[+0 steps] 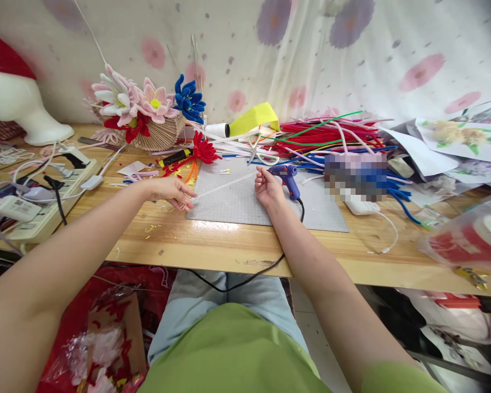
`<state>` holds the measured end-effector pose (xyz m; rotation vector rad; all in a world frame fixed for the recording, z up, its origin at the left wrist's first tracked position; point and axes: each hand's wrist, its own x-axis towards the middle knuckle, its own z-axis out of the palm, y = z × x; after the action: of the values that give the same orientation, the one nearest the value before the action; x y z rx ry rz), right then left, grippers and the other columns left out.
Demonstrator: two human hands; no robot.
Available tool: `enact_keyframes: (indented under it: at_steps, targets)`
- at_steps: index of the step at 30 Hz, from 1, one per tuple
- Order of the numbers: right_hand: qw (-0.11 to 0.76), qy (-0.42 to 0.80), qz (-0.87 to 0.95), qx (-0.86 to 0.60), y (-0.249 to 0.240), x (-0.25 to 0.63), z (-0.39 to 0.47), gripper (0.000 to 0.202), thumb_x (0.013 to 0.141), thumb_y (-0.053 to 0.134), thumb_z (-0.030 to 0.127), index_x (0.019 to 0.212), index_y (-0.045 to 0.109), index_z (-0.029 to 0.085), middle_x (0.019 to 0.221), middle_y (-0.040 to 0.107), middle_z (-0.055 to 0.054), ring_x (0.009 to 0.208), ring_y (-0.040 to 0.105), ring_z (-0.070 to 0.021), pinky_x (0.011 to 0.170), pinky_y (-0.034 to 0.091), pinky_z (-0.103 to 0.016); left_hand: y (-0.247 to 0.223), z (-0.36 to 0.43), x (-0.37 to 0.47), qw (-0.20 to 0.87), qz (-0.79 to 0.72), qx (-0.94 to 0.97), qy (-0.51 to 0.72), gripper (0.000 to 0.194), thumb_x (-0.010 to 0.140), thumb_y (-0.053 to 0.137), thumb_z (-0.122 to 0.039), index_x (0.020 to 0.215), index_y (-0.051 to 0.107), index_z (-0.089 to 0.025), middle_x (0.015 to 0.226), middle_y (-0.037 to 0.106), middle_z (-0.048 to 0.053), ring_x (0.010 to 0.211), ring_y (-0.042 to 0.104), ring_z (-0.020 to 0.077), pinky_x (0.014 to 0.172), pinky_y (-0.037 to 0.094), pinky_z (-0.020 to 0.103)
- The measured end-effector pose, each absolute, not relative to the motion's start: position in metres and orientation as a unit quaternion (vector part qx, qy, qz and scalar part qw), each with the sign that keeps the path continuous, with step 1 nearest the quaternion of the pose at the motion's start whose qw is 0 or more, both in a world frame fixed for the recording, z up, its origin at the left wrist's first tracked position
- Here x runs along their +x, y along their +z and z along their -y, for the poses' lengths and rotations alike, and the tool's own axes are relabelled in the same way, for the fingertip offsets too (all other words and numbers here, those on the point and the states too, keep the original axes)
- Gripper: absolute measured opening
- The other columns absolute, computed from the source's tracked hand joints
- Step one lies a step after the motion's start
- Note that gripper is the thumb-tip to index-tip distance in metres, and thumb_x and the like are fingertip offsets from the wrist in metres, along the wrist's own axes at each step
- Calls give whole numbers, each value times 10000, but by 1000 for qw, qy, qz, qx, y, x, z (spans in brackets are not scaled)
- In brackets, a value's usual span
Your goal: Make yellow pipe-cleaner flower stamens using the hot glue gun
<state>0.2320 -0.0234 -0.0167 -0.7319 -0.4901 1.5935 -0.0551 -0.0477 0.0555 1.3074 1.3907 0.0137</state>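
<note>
A thin white thread [227, 185], seemingly doubled, runs taut and slanting between my hands above the grey cutting mat [229, 210]. Its lower end is in the closed fingers of my left hand [169, 192], at the mat's left edge. My right hand [268, 188] pinches the upper end between thumb and fingertips. Just beyond that hand a blue glue gun [288, 177] lies on the mat. White-handled scissors [264, 150] rest behind it. A red fuzzy flower [204, 148] with orange stems lies past my left hand.
Pipe cleaners [327, 136] in bundles fill the back right, near paper sheets [462, 147]. Fuzzy flowers [155, 102] stand at the back left. A power strip [53, 202] with cables lies left. A bagged cup [458, 240] stands right. The glue gun's black cord [262, 273] hangs over the table edge.
</note>
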Motion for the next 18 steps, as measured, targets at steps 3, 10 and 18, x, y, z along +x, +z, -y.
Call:
enact_keyframes:
  at_steps: [3, 10, 18]
  targets:
    - [618, 697, 201, -305, -17, 232, 24, 100, 744, 667, 228, 783, 592, 174, 565, 565, 77, 459, 499, 11, 420, 407, -67, 56, 49, -54, 578, -591, 562, -7, 594, 432, 811, -294, 1004, 689, -194, 835, 729, 96, 814, 678, 222, 776, 488, 333]
    - [626, 685, 184, -325, -14, 231, 26, 49, 790, 624, 211, 765, 606, 172, 657, 647, 42, 552, 594, -10, 481, 467, -67, 57, 51, -56, 570, -585, 576, -30, 593, 422, 821, -314, 992, 694, -209, 763, 722, 58, 786, 673, 205, 810, 478, 353]
    - [634, 678, 186, -322, -15, 232, 23, 51, 750, 664, 190, 741, 615, 181, 718, 678, 28, 658, 648, -33, 543, 511, -74, 54, 45, -63, 545, -601, 584, -6, 486, 433, 809, -302, 902, 717, -207, 777, 716, 58, 797, 660, 196, 786, 479, 337]
